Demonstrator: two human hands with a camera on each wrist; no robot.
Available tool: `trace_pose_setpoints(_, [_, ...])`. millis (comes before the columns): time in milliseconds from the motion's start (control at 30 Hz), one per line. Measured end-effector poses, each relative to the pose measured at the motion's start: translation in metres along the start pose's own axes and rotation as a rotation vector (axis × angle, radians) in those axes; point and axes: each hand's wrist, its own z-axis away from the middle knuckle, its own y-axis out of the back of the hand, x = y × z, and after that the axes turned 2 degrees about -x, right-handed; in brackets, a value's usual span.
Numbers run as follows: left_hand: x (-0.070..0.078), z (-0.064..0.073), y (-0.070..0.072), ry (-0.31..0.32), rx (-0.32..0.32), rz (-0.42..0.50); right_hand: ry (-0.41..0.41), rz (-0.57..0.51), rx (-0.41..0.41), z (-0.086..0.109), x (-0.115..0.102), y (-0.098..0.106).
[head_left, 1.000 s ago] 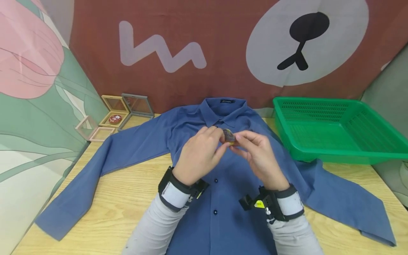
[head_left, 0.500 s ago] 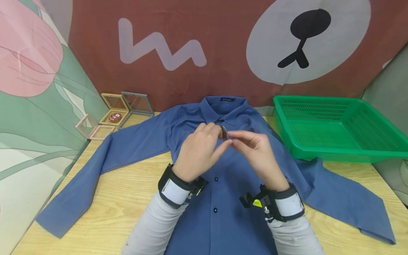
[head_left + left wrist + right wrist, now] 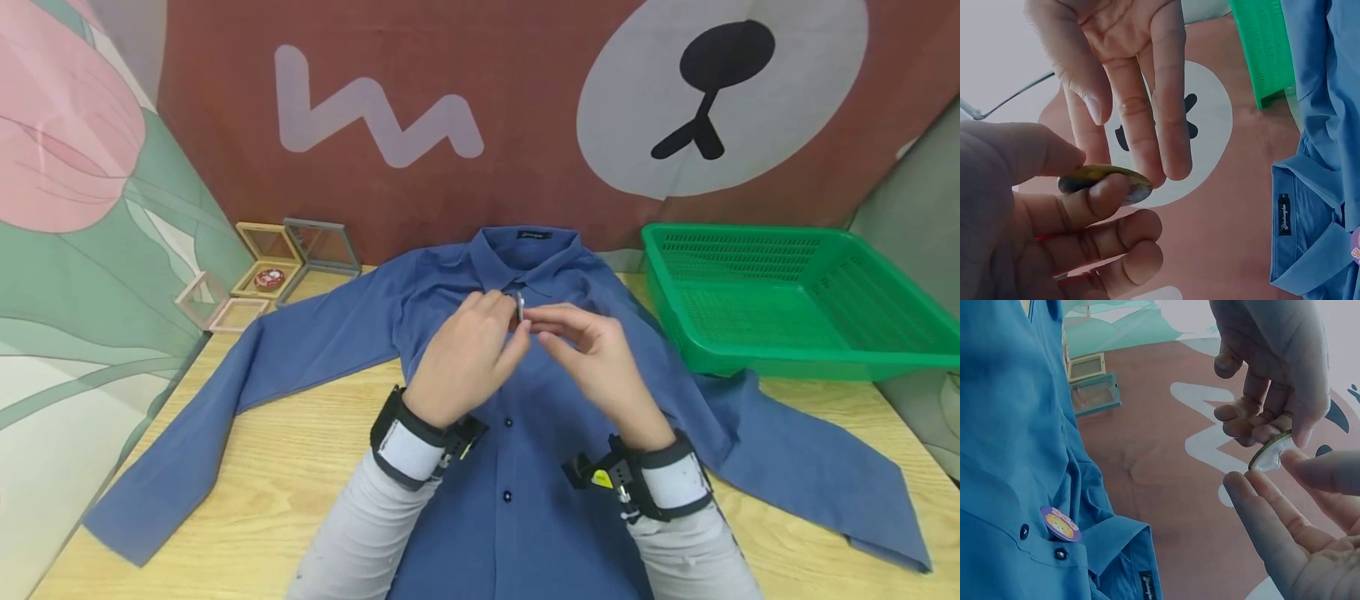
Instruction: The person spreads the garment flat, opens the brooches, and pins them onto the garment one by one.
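A pin-back button badge (image 3: 521,306) is held edge-on over the upper front of a blue shirt (image 3: 558,417). My left hand (image 3: 465,350) pinches the badge (image 3: 1140,189) between thumb and index finger, as the left wrist view shows. The badge's silvery back (image 3: 1269,457) faces my right hand (image 3: 1300,531) in the right wrist view. The right hand's straight fingers reach right to the badge's edge, and its thumb is held apart from them. A purple and yellow badge (image 3: 1060,524) lies against the shirt front between two dark buttons.
Back left on the table (image 3: 300,467) are a yellow hinged case (image 3: 268,242) holding a red round badge (image 3: 269,279), a grey case (image 3: 322,246) and a pink case (image 3: 240,315), all open. A green basket (image 3: 795,367) stands at the right, beside the shirt's sleeve (image 3: 825,475).
The badge has turned from showing its dark patterned face to edge-on, with its back toward the right hand. The right hand's thumb has moved away from it.
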Motion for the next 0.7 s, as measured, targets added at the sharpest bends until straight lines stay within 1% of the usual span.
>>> trace_pose_setpoints(100, [-0.0007,-0.0005,-0.0003,-0.017,0.007,-0.015,-0.023,-0.026,0.020,0.0001,0.0006,-0.0006])
trace_pose_setpoints(300, [-0.0013,0.0002,-0.0009,-0.016,0.007,-0.032,-0.156,-0.114,0.082,-0.0002,0.0047,-0.0015])
trace_pose_setpoints(400, [-0.0016,0.0003,-0.0009,-0.004,0.001,-0.028,-0.205,-0.105,0.134,-0.0024,0.0071,-0.0018])
trace_pose_setpoints(533, [-0.0013,-0.0009,0.0000,-0.002,-0.006,-0.008,-0.245,-0.099,0.188,-0.0047,0.0091,-0.0014])
trace_pose_setpoints(700, [-0.0025,-0.0010,0.0004,-0.012,-0.011,0.011,-0.257,-0.139,0.185,-0.0054,0.0100,-0.0012])
